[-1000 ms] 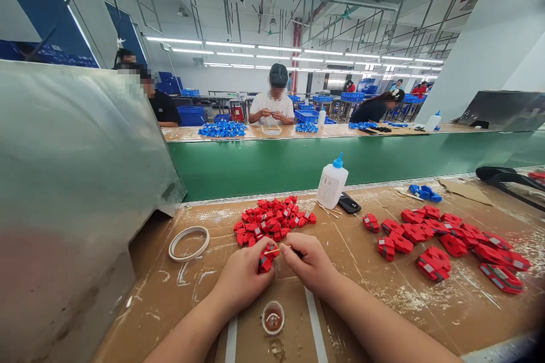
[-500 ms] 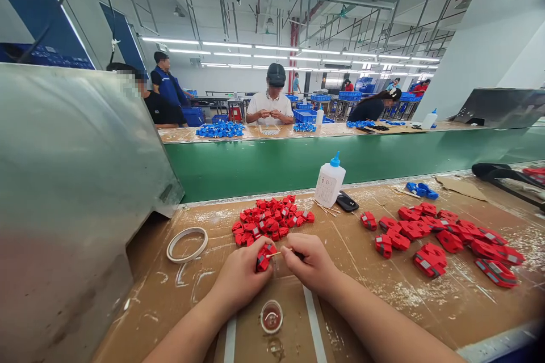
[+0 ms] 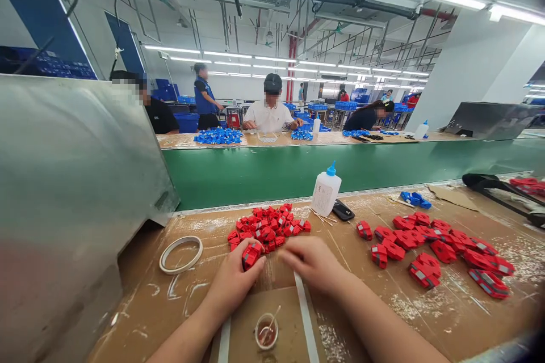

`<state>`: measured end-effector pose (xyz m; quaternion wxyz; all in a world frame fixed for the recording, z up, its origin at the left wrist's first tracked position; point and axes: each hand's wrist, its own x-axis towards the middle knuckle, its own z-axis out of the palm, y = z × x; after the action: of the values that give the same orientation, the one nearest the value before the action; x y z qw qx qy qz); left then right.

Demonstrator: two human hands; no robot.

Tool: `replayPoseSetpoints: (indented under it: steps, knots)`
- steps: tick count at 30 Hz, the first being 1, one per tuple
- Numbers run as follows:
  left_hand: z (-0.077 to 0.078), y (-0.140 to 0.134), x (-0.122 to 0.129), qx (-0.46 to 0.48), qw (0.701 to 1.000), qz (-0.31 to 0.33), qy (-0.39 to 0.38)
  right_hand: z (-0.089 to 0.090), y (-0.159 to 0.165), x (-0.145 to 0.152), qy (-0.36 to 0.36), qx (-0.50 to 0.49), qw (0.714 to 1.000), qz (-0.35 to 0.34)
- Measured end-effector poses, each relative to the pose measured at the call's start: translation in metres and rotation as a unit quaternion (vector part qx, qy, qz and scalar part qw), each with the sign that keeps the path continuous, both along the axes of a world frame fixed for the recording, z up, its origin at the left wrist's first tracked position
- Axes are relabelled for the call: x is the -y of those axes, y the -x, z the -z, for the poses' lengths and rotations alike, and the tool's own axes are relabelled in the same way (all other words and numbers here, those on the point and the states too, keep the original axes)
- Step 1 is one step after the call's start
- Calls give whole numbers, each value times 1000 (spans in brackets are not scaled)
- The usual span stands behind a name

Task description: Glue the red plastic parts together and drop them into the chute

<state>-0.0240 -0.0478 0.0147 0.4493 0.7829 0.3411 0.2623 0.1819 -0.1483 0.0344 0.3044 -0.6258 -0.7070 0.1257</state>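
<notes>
My left hand (image 3: 239, 266) is closed around a small red plastic part (image 3: 251, 255) with grey patches. My right hand (image 3: 313, 261) hovers just to its right, in front of the heap of red parts (image 3: 272, 226). Its fingers are loosely bent and apart from the thumb, the tips a little blurred, and nothing shows between them. Between my forearms stands a small clear cup (image 3: 266, 333) of reddish-brown liquid, with a thin stick (image 3: 275, 316) leaning in it.
A white roll of tape (image 3: 181, 255) lies left, beside a metal housing (image 3: 80, 204). Behind the heap stand a white bottle (image 3: 326, 193), thin sticks and a black object (image 3: 343, 210). More red parts (image 3: 426, 241) spread out right. Beyond runs a green conveyor (image 3: 255, 176), with people working opposite.
The thin stick has gone from my right hand into the cup. My left hand still holds the red part, now turned and slightly further left. The view has shifted slightly.
</notes>
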Motion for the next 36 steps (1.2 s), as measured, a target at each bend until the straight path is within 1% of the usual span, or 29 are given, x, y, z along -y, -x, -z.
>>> replayPoseSetpoints:
  steps: [1,2,3,4,5,7,9,12,15,17,18,20,22,24,25,27,29,32,34,36]
  knots:
    - [-1,0,1,-5,1000,-1,4,0,-10,-3,-7,3,995,101]
    - [-1,1,2,-10,1000,-1,6,1,-21,-5,-5,11,983,185]
    - [-1,1,2,-15,1000,-3,7,3,-31,-7,6,25,970,240]
    - [-1,1,3,-20,1000,-3,6,6,-40,-9,26,43,963,266]
    - [0,1,2,-23,1000,-3,4,10,-47,-10,49,60,960,268]
    - [1,2,2,-27,1000,-4,4,18,-57,-13,82,74,964,242]
    - [3,3,1,-30,1000,-7,4,23,-62,-14,94,63,969,221]
    - [3,4,2,-24,1000,-3,9,27,-67,-16,89,52,972,212]
    - [1,5,6,-19,1000,11,3,27,-72,-16,81,52,972,215]
    - [0,4,8,-26,999,16,-10,24,-72,-16,46,39,973,221]
    - [-1,3,9,-29,999,17,-19,23,-70,-16,20,17,976,215]
    - [-1,2,9,-30,999,17,-29,17,-61,-16,-34,-62,983,171]
    - [-2,2,9,-19,999,19,-28,11,-46,-15,-67,-155,981,101]
    - [-3,1,8,4,999,32,-5,4,-30,-12,-90,-198,976,28]
    - [-4,1,7,18,999,46,14,1,-24,-9,-102,-191,976,-7]
    - [-7,1,6,44,994,86,54,-4,-14,-4,-121,-137,981,-69]
    - [-9,1,6,52,988,124,80,-7,-9,0,-128,-76,983,-108]
    - [-9,1,4,43,983,151,90,-8,-6,3,-145,-25,976,-161]
    - [-8,2,4,36,982,162,89,-9,-4,3,-163,-12,967,-198]
    - [-7,2,4,32,981,173,86,-8,-1,3,-167,-10,962,-215]
